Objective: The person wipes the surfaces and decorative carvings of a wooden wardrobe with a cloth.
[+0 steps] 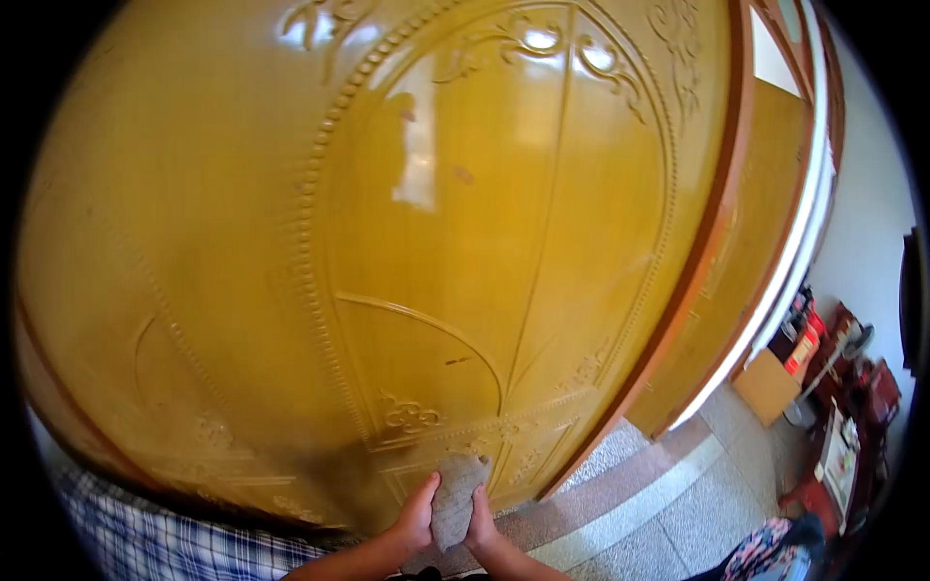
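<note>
A folded grey cloth (459, 502) is held low in front of me, between my two hands. My left hand (418, 513) grips its left side, with the thumb pointing up along the edge. On the other side my right hand (481, 523) presses against the cloth, thumb upward too. The fingers behind the cloth are hidden. Just beyond it stands a glossy yellow-brown wooden door (446, 232) with a carved oval, beaded trim and scrollwork. Small dark marks show on its panel.
Blue-and-white plaid fabric (184, 533) lies at lower left. Stone tile floor (668, 494) stretches right. Farther off are a cardboard box (767, 387), a fan (856, 341), dark red furniture (880, 392) and a low table (839, 455). Floral fabric (760, 552) shows at lower right.
</note>
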A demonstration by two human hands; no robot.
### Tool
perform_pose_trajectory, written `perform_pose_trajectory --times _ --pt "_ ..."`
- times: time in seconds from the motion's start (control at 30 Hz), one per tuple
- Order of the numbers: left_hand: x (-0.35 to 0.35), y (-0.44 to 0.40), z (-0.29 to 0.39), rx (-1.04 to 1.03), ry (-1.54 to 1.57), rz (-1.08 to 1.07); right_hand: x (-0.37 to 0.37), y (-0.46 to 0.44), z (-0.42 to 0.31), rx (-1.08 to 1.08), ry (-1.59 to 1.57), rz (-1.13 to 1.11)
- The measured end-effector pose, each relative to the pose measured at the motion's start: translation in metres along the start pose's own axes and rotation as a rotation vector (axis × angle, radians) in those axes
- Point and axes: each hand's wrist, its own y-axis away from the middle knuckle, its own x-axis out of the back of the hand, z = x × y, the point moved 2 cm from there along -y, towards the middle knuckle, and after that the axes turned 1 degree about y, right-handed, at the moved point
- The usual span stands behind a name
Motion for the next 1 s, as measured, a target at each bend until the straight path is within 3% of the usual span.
perform_pose_trajectory --times 0.07,0.13,0.17,0.2,0.27,0.37,0.43,0.5,0.57,0.63,0.73,0.87,0.97,1.0 --pt "0.004 0.0 0.003 -0.056 0.031 0.025 -0.002 -0.004 0.0 -0.111 -0.115 0.026" --pt "0.005 0.003 0.021 -0.654 -1.206 -0.143 0.002 -0.012 -0.005 -0.068 -0.182 -0.12" --pt "0.006 0.004 0.026 -0.66 -1.194 -0.102 0.002 -0.012 -0.009 -0.103 -0.169 -0.135" --pt "-0.001 0.006 0.034 -0.797 -1.486 0.014 -0.006 -0.011 -0.018 -0.118 -0.183 -0.177" --pt "-0.011 0.013 0.038 -0.909 -1.775 0.164 -0.008 -0.011 -0.027 -0.178 -0.217 -0.264" --pt "-0.025 0.018 0.046 -1.058 -1.593 0.329 -0.012 -0.014 -0.052 -0.273 0.015 -0.191" --pt "-0.025 0.021 0.05 -1.186 -1.377 0.243 -0.023 -0.02 -0.089 0.08 0.229 -0.244" --pt "-0.024 0.026 0.052 -1.169 -1.368 0.153 -0.047 -0.017 -0.148 0.325 0.464 -0.12" --pt "-0.019 0.033 0.052 -1.147 -1.36 0.062 -0.065 -0.028 -0.211 0.674 0.668 -0.181" --pt "-0.013 0.036 0.051 -1.054 -1.426 -0.034 -0.12 -0.025 -0.274 1.401 0.791 -0.163" --pt "-0.007 0.048 0.057 -1.05 -1.37 -0.077 -0.219 -0.001 -0.349 2.118 0.916 0.013" --pt "0.005 0.061 0.074 -1.033 -1.342 -0.12 -0.348 0.014 -0.388 2.581 0.911 0.099" --pt "0.017 0.071 0.094 -1.081 -1.311 -0.141 -0.416 -0.012 -0.394 2.602 1.419 0.262" --pt "0.021 0.076 0.101 -1.076 -1.289 -0.136 -0.426 -0.025 -0.386 2.542 1.404 0.385"
